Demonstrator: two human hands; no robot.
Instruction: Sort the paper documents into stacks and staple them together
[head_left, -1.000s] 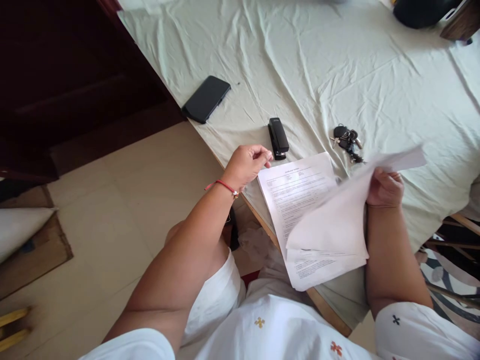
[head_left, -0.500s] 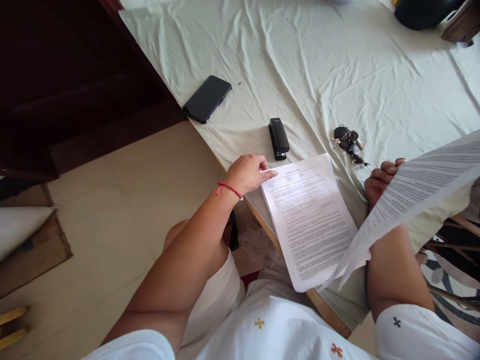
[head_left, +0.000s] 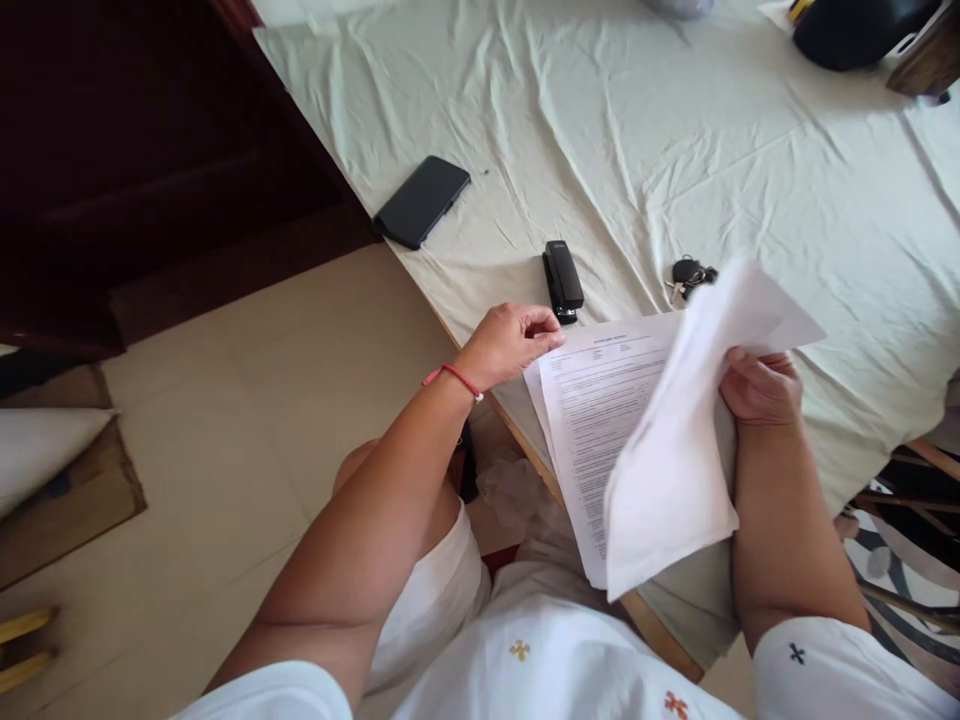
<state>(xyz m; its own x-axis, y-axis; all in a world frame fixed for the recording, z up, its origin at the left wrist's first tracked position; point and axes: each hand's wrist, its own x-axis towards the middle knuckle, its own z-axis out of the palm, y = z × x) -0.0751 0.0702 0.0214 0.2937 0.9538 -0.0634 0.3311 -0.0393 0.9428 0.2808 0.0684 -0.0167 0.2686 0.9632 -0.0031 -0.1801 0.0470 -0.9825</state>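
Printed pages [head_left: 592, 420] lie at the counter [head_left: 675, 150] near edge, their lower corner overhanging it toward the lap. Right hand [head_left: 761, 388], fingers curled shut, holds a loose sheet [head_left: 675, 460] raised and tilted above the pages. Left hand [head_left: 514, 340], wrist bent, fingers closed, pinches the pages' top left corner. Just beyond: stapler [head_left: 563, 280], keys [head_left: 690, 273]. Farther left, phone [head_left: 422, 200] near the counter edge. Far cloth open.

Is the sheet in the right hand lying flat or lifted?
Lifted: the right hand holds the sheet raised and curved above the printed page.
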